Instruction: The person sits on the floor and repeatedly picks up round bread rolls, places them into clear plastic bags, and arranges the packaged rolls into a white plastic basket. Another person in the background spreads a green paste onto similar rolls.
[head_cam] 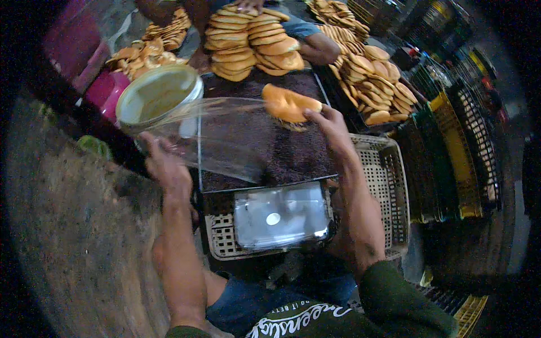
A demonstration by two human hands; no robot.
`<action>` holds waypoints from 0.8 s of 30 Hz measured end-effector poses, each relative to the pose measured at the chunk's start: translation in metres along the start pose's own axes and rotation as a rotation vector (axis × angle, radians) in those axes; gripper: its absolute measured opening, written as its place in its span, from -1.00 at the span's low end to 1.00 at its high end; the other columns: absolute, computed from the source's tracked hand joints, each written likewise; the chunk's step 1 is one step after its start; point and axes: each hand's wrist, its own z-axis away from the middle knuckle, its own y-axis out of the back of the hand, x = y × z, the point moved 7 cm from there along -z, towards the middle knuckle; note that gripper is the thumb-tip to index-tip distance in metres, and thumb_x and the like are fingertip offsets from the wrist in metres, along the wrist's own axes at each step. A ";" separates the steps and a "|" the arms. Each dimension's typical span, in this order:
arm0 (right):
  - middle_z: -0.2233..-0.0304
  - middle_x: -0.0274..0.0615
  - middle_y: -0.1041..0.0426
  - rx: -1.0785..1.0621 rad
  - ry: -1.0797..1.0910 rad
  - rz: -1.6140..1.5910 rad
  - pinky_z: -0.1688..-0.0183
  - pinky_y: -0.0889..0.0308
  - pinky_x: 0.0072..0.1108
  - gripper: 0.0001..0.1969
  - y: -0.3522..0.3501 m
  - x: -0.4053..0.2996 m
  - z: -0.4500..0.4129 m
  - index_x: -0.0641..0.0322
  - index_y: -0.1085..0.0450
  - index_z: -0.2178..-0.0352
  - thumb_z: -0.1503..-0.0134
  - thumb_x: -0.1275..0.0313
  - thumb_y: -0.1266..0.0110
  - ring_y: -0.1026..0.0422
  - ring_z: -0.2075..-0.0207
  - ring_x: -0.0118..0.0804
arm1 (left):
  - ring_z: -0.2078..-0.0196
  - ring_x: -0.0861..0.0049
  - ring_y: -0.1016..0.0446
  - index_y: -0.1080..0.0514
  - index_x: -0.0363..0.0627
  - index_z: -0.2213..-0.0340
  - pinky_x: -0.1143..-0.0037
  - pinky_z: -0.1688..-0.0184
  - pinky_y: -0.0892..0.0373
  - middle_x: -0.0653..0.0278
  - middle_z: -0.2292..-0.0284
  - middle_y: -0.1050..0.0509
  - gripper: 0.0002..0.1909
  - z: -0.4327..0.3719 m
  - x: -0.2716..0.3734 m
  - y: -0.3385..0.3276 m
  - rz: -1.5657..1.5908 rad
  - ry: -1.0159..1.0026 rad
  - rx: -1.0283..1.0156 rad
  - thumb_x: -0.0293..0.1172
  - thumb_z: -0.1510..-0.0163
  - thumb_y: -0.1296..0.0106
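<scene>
In my right hand (327, 122) is a golden-brown flat bread roll (289, 103), gripped at its right end above the dark tray (236, 162). My left hand (167, 158), blurred, holds a transparent plastic bag (224, 139) that stretches across the tray to just below the roll. Whether the bag touches the roll I cannot tell. Just beyond my left hand, a pale plastic bucket (158, 95) leans with its mouth towards me, its inside smeared yellowish. Between my forearms, a stack of flat plastic bags (283, 215) lies over a cream plastic crate (222, 236).
Two piles of flat bread rolls (234, 46) stand at the tray's far end, with another person's hand (249, 5) on top. More rolls fill trays at right (372, 84) and lie heaped at left (146, 57). Stacked plastic crates (452, 156) line the right side.
</scene>
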 end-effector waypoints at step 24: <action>-0.13 -0.02 -0.26 0.417 0.746 0.544 -0.25 0.10 0.14 -0.36 -0.055 -0.136 0.146 0.02 -0.17 -0.18 -0.03 0.34 -0.12 -0.10 -0.23 0.24 | 0.01 0.34 -0.49 -0.29 -0.16 -0.05 0.42 0.02 -0.49 0.11 -0.02 -0.41 -0.47 0.116 -0.060 -0.096 0.387 0.666 -0.392 -0.07 -0.19 -0.04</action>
